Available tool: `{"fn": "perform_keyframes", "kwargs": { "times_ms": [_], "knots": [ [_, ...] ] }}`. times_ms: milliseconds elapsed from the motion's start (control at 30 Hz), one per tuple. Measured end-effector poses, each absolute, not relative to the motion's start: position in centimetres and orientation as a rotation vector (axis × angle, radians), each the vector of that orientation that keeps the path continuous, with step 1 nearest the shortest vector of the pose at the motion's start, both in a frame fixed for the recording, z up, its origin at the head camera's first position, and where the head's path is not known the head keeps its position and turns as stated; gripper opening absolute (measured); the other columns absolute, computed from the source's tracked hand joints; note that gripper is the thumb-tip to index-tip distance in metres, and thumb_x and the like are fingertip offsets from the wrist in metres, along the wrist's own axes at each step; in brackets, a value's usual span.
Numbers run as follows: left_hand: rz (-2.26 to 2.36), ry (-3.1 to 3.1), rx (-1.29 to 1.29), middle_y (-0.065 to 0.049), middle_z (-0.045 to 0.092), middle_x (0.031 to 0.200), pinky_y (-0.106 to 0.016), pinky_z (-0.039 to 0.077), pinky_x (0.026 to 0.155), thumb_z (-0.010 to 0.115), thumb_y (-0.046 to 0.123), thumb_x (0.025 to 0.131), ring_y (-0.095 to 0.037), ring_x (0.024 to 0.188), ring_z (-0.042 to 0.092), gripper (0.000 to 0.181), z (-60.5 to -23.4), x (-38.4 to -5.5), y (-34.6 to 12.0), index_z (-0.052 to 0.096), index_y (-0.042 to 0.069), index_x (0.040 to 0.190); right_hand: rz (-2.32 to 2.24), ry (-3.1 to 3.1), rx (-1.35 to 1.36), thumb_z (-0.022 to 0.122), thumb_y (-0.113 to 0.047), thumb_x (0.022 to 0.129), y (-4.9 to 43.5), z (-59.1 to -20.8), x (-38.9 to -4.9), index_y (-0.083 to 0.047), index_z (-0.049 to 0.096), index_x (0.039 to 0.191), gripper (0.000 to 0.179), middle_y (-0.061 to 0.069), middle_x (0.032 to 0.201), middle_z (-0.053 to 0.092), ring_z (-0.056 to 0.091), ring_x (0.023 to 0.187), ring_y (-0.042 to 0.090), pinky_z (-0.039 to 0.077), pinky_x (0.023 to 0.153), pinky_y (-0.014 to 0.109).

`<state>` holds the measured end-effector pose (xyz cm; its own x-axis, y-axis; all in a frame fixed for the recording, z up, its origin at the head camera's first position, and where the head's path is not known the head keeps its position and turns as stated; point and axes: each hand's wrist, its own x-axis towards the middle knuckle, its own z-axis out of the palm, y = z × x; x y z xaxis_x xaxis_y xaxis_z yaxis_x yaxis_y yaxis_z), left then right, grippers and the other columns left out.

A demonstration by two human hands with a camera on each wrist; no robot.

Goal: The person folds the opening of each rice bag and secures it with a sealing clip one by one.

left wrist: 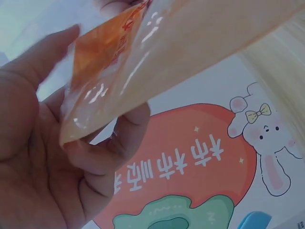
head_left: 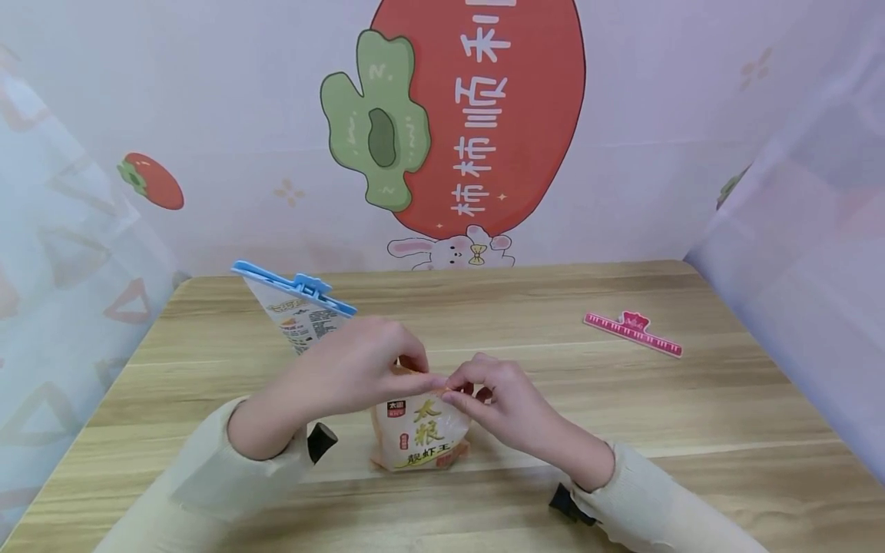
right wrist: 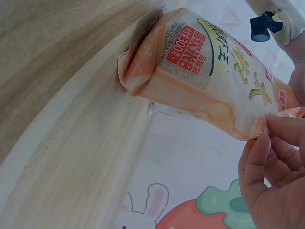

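The fingers of the left hand [head_left: 356, 365] curl round the upper edge of an orange-and-clear plastic bag [head_left: 422, 434] with gold lettering — the fingers of the right hand [head_left: 508, 395] pinch its upper corner just beside them. The bag hangs below both sets of fingers, base toward the pale wood-grain tabletop [head_left: 691, 430]. Beyond the left fingers, a long light-blue plastic clip [head_left: 276, 281] spans the top of a partly hidden white printed packet [head_left: 299, 319] — beyond the right fingers lies a pink piano-key-patterned bar clip [head_left: 632, 334].
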<state>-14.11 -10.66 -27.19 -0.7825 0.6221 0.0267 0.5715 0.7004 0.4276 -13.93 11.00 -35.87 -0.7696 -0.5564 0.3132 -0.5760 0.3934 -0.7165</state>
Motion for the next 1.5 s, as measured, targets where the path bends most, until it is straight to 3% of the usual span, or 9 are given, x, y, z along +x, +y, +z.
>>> {"fn": "perform_keyframes", "kwargs": {
  "times_ms": [367,933,1100,1233,1500],
  "knots": [
    [0.554,2.834,1.008,0.012,0.068,0.071,-0.018,0.046,0.056,0.079,0.019,0.086,-0.002,0.061,0.054,0.008,-26.8,-14.0,-10.7,0.077,0.018,0.078,1.297,-2.642,1.153,0.071,-0.009,0.091,11.4,-36.0,-14.1,-0.011,0.072,0.092,0.003,-0.002,0.086,0.07,0.059,0.078,0.005,0.055,0.065,0.021],
    [0.554,3.079,1.148,0.01,0.066,0.066,-0.015,0.041,0.054,0.08,0.017,0.084,0.001,0.056,0.049,0.009,-28.4,-13.3,-10.9,0.075,0.016,0.076,1.159,-2.666,1.196,0.071,-0.003,0.089,12.5,-36.4,-14.2,-0.013,0.067,0.086,0.011,-0.005,0.084,0.067,0.058,0.075,0.0,0.054,0.066,0.018],
    [0.554,3.103,1.131,0.008,0.068,0.067,-0.014,0.041,0.053,0.08,0.017,0.083,0.001,0.055,0.05,0.01,-28.6,-13.3,-11.0,0.075,0.016,0.075,1.226,-2.671,1.204,0.069,-0.014,0.093,12.0,-36.3,-14.4,-0.013,0.069,0.095,0.001,-0.005,0.087,0.067,0.058,0.078,0.001,0.054,0.068,0.021],
    [0.556,3.101,1.11,0.009,0.067,0.066,-0.014,0.041,0.053,0.08,0.018,0.083,0.001,0.056,0.05,0.01,-28.7,-13.3,-11.1,0.075,0.016,0.074,1.325,-2.593,1.17,0.069,-0.02,0.094,10.9,-35.6,-14.5,-0.015,0.073,0.101,0.01,-0.005,0.086,0.069,0.057,0.079,0.004,0.054,0.066,0.023],
    [0.596,3.084,1.149,0.009,0.067,0.065,-0.013,0.04,0.051,0.08,0.017,0.083,0.004,0.053,0.048,0.009,-28.9,-13.2,-11.4,0.076,0.016,0.076,1.173,-2.452,1.168,0.075,-0.013,0.088,9.4,-34.8,-14.6,-0.014,0.072,0.085,0.004,-0.006,0.079,0.066,0.049,0.077,0.006,0.048,0.058,0.02]
  ]
}}
